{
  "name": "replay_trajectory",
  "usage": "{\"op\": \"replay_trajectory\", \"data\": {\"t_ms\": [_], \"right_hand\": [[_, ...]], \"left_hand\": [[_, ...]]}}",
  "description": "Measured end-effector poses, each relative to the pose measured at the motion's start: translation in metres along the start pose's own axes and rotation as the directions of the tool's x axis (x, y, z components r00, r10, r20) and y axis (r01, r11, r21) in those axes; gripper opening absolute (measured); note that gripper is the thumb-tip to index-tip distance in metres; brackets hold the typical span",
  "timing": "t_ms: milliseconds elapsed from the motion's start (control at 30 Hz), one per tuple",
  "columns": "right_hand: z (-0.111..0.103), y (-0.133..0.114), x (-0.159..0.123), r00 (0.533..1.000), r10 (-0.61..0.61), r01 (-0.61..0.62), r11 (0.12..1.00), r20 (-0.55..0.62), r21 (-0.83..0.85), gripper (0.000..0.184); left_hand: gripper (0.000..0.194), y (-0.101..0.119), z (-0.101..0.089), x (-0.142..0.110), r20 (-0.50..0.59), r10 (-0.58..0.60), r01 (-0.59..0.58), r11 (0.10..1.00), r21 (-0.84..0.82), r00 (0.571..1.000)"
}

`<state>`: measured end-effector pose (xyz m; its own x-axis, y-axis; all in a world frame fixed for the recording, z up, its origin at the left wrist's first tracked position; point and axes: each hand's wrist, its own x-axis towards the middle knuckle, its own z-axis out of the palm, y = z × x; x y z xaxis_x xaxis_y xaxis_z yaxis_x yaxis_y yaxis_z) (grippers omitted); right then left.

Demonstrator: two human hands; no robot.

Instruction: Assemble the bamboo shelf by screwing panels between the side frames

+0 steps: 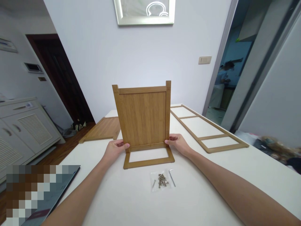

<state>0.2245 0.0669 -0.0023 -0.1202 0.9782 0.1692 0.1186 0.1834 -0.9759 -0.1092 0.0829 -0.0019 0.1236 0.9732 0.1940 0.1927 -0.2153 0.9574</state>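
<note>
A brown wooden panel with two side posts stands upright in front of me. Its lower edge meets a flat wooden frame that lies on the white table; whether the two are joined does not show. My left hand pinches the panel's left post near the bottom, thumb on the near face. At the lower right post, my right hand grips the same panel. A small clear bag of screws and an L-shaped hex key lie nearer to me.
Another wooden panel lies flat at the left, behind my left hand. To the right rests a long wooden frame with crossbars. A dark flat object sits at the lower left. A wall rises behind the table; a person is beyond the doorway.
</note>
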Motion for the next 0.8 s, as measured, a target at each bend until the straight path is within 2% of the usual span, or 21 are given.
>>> {"op": "replay_trajectory", "data": {"t_ms": [500,800], "right_hand": [[0.001,0.000,0.000,0.999,0.007,-0.011,0.995,0.044,0.099,0.032],[-0.006,-0.005,0.004,0.992,0.097,-0.077,0.973,-0.082,0.219,0.031]], "left_hand": [[0.047,-0.001,-0.001,0.001,0.022,0.005,-0.006,1.000,0.019,1.000],[0.044,0.010,0.020,0.003,-0.036,-0.002,0.004,0.998,0.056,0.999]]}}
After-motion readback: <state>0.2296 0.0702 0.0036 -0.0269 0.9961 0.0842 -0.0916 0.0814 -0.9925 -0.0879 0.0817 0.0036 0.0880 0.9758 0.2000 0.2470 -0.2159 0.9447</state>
